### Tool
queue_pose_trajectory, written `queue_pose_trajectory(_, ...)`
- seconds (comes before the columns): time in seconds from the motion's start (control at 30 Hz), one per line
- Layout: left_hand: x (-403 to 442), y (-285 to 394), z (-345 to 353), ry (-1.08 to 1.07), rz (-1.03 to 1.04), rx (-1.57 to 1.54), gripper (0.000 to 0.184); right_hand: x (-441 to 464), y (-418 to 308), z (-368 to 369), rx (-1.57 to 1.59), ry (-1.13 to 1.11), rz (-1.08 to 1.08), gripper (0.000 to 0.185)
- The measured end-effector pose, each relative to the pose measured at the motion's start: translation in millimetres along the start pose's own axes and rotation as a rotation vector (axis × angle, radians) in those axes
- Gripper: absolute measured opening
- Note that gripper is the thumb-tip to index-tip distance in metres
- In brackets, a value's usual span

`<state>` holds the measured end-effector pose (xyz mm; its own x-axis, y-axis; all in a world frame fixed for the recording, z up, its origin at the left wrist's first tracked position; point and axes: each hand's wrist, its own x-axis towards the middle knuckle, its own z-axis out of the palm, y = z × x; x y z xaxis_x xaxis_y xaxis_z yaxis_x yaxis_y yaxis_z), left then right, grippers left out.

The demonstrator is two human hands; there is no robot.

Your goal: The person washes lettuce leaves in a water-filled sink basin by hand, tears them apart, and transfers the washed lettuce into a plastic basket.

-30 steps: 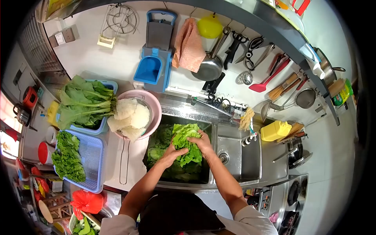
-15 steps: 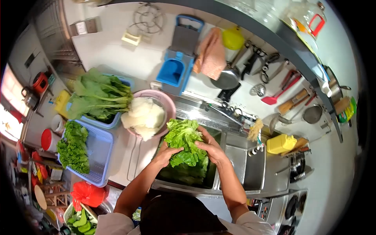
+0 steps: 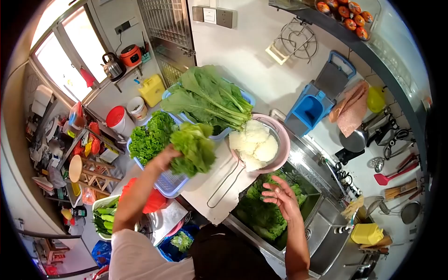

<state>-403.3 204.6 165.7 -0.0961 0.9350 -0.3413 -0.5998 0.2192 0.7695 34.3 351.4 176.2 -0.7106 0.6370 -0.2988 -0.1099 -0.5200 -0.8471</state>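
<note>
My left hand (image 3: 164,158) is closed round a bunch of lettuce (image 3: 193,148), held over the blue-purple basket (image 3: 172,184). Curly leafy greens (image 3: 151,133) lie in the left part of that basket, right beside the bunch. My right hand (image 3: 282,198) hangs over the sink basin (image 3: 312,203) with fingers apart and nothing in them. Below it, more green leaves (image 3: 261,212) sit in the water-filled basin. Part of the basket is hidden behind my left forearm and the lettuce.
A pink bowl (image 3: 283,161) with white pieces in a strainer (image 3: 254,144) stands between basket and sink. Behind lies a blue basket of large leafy greens (image 3: 212,100). A faucet (image 3: 333,170) reaches over the sink. Utensils such as a red spatula (image 3: 396,173) hang on the wall.
My left hand has carried the lettuce leftward from above the sink to the basket. My right hand has let go of it and stays over the basin. The view has turned left.
</note>
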Motion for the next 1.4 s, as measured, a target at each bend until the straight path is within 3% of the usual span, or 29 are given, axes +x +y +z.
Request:
queue_pose_trajectory(0.03,-1.2,18.4,-19.8,0.128,-0.026,0.096,0.074,-1.2,7.2,-5.1,-0.004,0.022,0.021,0.048)
queue_pose_trajectory(0.07,8.8,26.5,-77.3,0.085,-0.009,0.397,0.072,-2.4,15.1,-8.4,0.021,0.077,0.048,0.043)
queue_pose_trajectory(0.13,30.2,50.6,-107.1,0.065,-0.047,0.756,0.069,-4.4,31.3,-19.9,0.026,0.155,0.103,0.041)
queue_pose_trajectory(0.2,34.3,86.3,-72.5,0.113,-0.172,0.970,0.075,-5.8,42.2,-25.0,0.033,0.238,0.144,0.037)
queue_pose_trajectory(0.33,100.4,89.2,-112.9,0.014,-0.394,1.575,0.091,-8.3,60.0,-30.7,0.050,0.351,0.179,0.033)
queue_pose_trajectory(0.43,138.5,76.8,-120.4,-0.119,-0.463,1.959,0.089,-14.9,66.5,-29.2,0.075,0.412,0.182,0.031)
queue_pose_trajectory(0.57,159.1,46.5,-127.0,-0.108,-0.491,2.375,0.085,-26.0,76.1,-33.3,0.048,0.495,0.205,0.030)
queue_pose_trajectory(0.73,154.4,36.2,-168.4,-0.058,-0.134,2.477,0.084,-33.6,90.7,-38.7,0.007,0.570,0.256,0.030)
queue_pose_trajectory(0.83,145.6,42.4,-171.7,0.075,-0.129,2.221,0.086,-28.3,90.7,-31.0,-0.035,0.587,0.274,0.031)
queue_pose_trajectory(1.0,137.2,47.8,-186.4,0.420,0.014,2.267,0.095,-7.7,95.7,-12.1,-0.146,0.440,0.226,0.037)
queue_pose_trajectory(1.13,128.7,57.8,-196.7,0.338,-0.103,2.024,0.095,33.3,89.6,48.0,-0.289,0.210,0.077,0.027)
queue_pose_trajectory(1.23,131.6,55.8,-212.3,0.263,-0.178,2.019,0.092,93.5,96.4,107.2,-0.399,-0.032,-0.036,0.021)
queue_pose_trajectory(1.4,133.9,56.8,-211.6,0.259,-0.181,2.036,0.082,232.6,164.6,213.1,-0.433,-0.171,0.091,0.019)
